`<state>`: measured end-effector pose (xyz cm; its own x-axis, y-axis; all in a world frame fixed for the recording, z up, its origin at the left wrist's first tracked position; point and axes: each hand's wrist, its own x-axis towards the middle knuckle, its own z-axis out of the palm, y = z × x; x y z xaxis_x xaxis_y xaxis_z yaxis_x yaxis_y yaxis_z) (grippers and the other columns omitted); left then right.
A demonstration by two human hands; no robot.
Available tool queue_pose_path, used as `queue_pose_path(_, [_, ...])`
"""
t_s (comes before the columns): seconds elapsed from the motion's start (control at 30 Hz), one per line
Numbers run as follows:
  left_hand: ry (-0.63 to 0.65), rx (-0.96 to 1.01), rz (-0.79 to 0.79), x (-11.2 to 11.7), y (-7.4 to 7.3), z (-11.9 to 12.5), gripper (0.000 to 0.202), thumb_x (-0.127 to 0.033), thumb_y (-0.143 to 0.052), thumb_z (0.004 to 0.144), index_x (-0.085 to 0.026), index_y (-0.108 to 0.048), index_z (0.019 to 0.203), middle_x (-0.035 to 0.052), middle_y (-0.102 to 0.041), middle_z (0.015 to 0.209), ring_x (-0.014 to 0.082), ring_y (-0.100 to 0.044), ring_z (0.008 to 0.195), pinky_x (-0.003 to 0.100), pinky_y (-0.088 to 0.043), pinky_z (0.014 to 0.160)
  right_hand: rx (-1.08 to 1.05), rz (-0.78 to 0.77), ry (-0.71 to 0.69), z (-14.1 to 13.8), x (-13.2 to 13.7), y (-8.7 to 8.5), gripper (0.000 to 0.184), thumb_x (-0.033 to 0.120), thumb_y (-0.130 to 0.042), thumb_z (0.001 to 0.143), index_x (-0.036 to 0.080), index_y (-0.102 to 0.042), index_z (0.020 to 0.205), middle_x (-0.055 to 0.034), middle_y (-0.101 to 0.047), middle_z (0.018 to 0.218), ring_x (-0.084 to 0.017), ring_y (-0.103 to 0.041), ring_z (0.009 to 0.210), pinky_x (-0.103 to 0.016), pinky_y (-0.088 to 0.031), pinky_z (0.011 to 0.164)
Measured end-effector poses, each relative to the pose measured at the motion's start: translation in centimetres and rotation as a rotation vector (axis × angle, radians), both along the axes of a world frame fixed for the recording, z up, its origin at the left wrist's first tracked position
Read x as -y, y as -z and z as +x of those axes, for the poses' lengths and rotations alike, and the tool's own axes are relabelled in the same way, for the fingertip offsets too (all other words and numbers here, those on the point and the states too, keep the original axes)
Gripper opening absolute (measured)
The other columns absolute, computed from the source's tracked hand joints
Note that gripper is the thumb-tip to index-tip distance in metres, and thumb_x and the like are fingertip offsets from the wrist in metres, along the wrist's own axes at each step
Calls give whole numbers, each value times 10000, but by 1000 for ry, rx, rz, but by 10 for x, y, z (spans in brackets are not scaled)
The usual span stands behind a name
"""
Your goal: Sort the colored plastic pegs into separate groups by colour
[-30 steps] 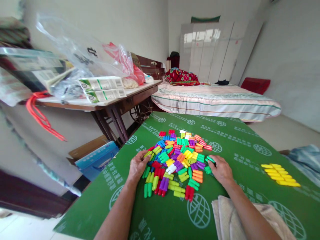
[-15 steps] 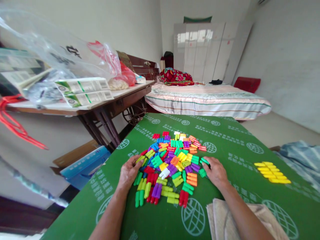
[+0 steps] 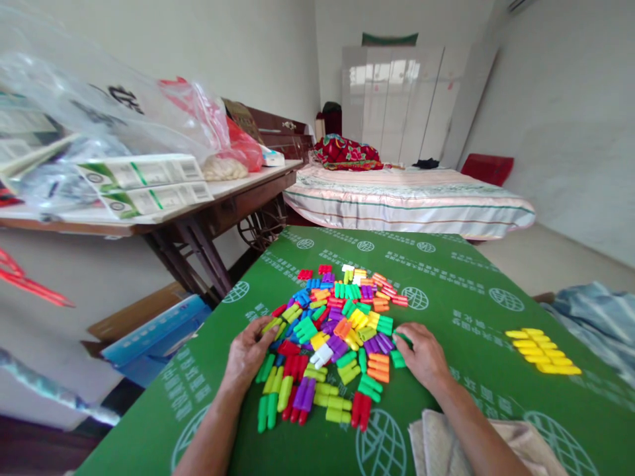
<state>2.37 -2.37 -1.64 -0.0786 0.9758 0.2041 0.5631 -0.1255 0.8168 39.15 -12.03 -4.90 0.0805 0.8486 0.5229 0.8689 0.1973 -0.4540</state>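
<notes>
A spread pile of bullet-shaped plastic building blocks (image 3: 342, 327) in many colours lies in the middle of the green table. At its left edge rests my left hand (image 3: 248, 350), thumb and forefinger closed around a lime-green block (image 3: 271, 324). My right hand (image 3: 421, 354) is at the right edge, its thumb and fingertips on a green block (image 3: 403, 338), partly covered by the fingers. Just below those fingertips lies another green block (image 3: 397, 359). Orange blocks (image 3: 378, 367) and purple blocks (image 3: 380, 344) are close by on the left of that hand.
Yellow blocks (image 3: 543, 352) form a joined group on the right of the green table (image 3: 441, 277). A folded beige cloth (image 3: 431, 443) lies under my right forearm. To the left, a side table holds boxes (image 3: 149, 185) and plastic bags. A bed (image 3: 407, 198) stands beyond.
The view has shifted slightly, so the pile and both hands appear a little lower. Both hands stay at the same edges of the pile, on the same blocks.
</notes>
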Motion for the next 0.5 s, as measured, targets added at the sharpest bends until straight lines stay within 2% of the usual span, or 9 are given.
queue_pose_path(0.23, [7, -24, -6, 3, -5, 4, 555, -622, -583, 675, -177, -676, 993, 31, -708, 807, 222, -638, 764, 325, -507, 724, -27, 3, -46, -3, 1, -3, 198, 277, -493, 882, 221, -681, 857, -52, -704, 914, -199, -629, 896, -339, -497, 840])
queue_pose_path(0.5, [28, -13, 3, 3, -2, 4, 543, -607, -587, 689, -181, -669, 1017, 49, -721, 864, 231, -648, 789, 333, -516, 732, -62, -31, -40, -2, 2, 1, 215, 286, -481, 874, 237, -690, 877, -55, -708, 931, -207, -629, 912, -361, -507, 856])
